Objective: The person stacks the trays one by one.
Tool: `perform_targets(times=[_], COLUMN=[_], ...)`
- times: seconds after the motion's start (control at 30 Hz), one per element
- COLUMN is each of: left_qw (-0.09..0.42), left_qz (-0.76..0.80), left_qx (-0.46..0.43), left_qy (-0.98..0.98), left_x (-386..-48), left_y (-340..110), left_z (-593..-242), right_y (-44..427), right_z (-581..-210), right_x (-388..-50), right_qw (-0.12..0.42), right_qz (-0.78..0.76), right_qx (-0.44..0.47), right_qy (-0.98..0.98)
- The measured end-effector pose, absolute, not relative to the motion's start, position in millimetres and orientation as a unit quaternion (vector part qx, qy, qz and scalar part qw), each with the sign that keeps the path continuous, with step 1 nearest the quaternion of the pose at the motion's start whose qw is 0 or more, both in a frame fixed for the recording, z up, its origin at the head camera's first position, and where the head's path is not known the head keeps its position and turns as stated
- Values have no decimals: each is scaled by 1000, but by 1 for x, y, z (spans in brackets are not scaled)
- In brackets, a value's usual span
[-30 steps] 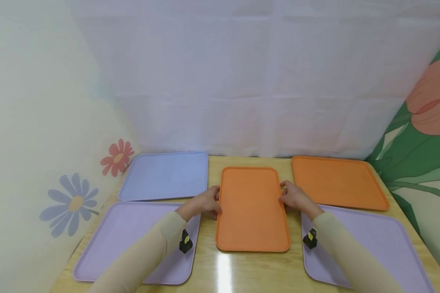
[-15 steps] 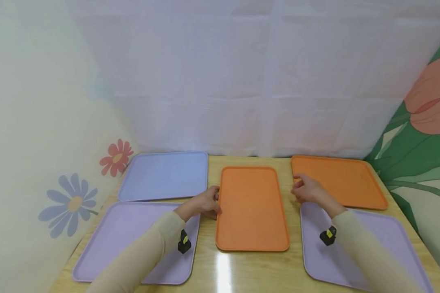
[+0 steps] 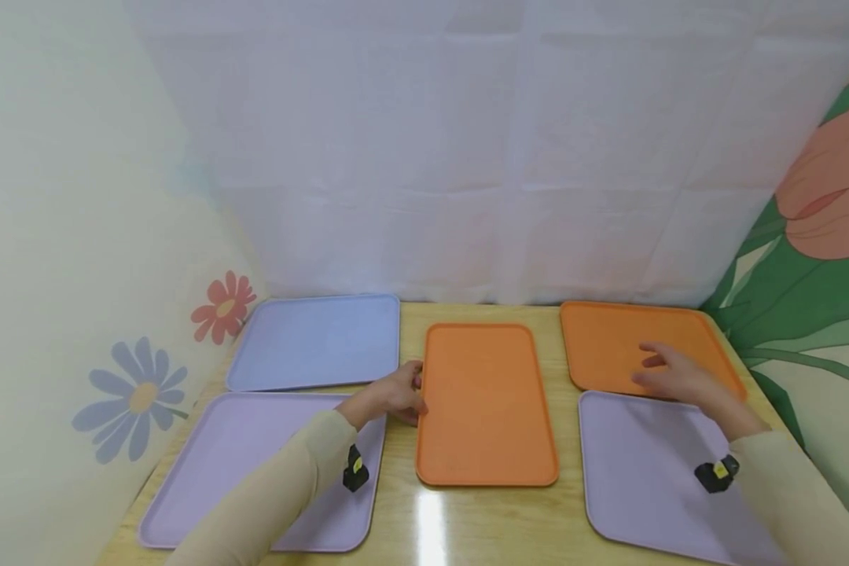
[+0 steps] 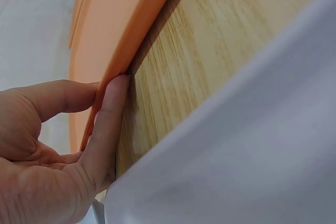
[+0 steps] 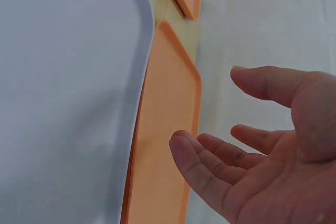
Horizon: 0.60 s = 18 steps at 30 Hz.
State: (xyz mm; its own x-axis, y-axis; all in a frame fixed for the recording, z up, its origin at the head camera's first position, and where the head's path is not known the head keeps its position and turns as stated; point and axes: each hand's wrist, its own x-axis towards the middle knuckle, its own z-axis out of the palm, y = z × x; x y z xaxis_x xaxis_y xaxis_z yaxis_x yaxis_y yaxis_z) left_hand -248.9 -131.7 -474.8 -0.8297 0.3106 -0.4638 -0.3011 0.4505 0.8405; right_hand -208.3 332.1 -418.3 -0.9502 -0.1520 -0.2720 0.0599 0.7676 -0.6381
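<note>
The orange tray (image 3: 486, 405) lies upright-wise in the middle of the wooden table. My left hand (image 3: 398, 391) pinches its left edge; in the left wrist view the thumb and fingers of the left hand (image 4: 63, 135) close on the orange rim (image 4: 131, 40). My right hand (image 3: 679, 377) hovers over the front part of the right orange tray (image 3: 630, 338), near the right purple tray (image 3: 651, 472). The right wrist view has the right hand (image 5: 273, 150) with thumb and fingers apart, nothing between them, beside the orange tray (image 5: 163, 108) and purple tray (image 5: 63, 77).
At the back left is a blue tray (image 3: 318, 342), with a left purple tray (image 3: 255, 448) in front of it, partly under my left sleeve. A white cloth (image 3: 453, 157) hangs behind the table (image 3: 481, 523). Flower-patterned walls stand at both sides.
My right hand has let go of the middle orange tray's right edge and moved right, over the right orange tray. The left hand and the middle tray have stayed in place.
</note>
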Motion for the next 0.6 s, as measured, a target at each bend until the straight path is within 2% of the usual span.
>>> perform_targets(times=[0.23,0.6], left_qw=[292,290], left_qz=[523,526], left_qx=[-2,-5], left_qy=[801,799], left_x=[-248,-248], left_y=[-131,-130], left_z=[-472,-471], right_y=[377,435], right_z=[-414,-427], right_x=[-188,-161], right_qw=[177,176], right_qz=[-339,-327], right_qx=[4,31], right_qy=[924,928])
